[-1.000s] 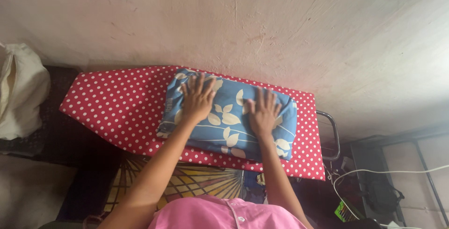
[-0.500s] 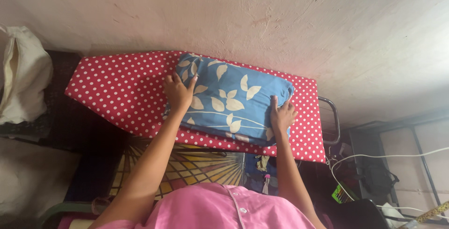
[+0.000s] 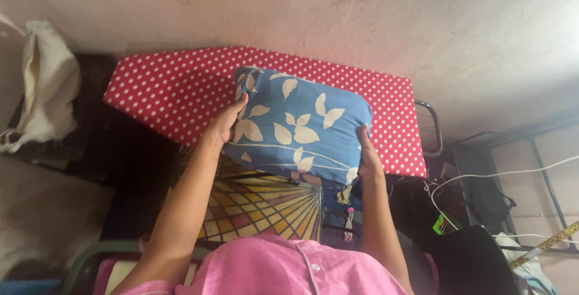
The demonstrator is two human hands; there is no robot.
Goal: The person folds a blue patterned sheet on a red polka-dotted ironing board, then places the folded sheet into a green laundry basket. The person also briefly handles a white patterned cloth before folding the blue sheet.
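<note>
Left hand [image 3: 224, 125] and right hand [image 3: 368, 157] are clasping the blue leaf-print cushion's [image 3: 298, 125] side edges; red dotted board [image 3: 163, 93] lying bare toward nine o'clock.

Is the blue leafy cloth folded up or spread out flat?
Folded up. The blue leaf-print cloth is a thick, compact bundle, gripped at its sides by the left hand and right hand over the red dotted ironing board.

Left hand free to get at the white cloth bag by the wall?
Probably not as things stand: the left hand grips the folded blue leaf-print cloth with the right hand, and the white cloth bag sits well beyond the red polka-dot ironing board.
</note>
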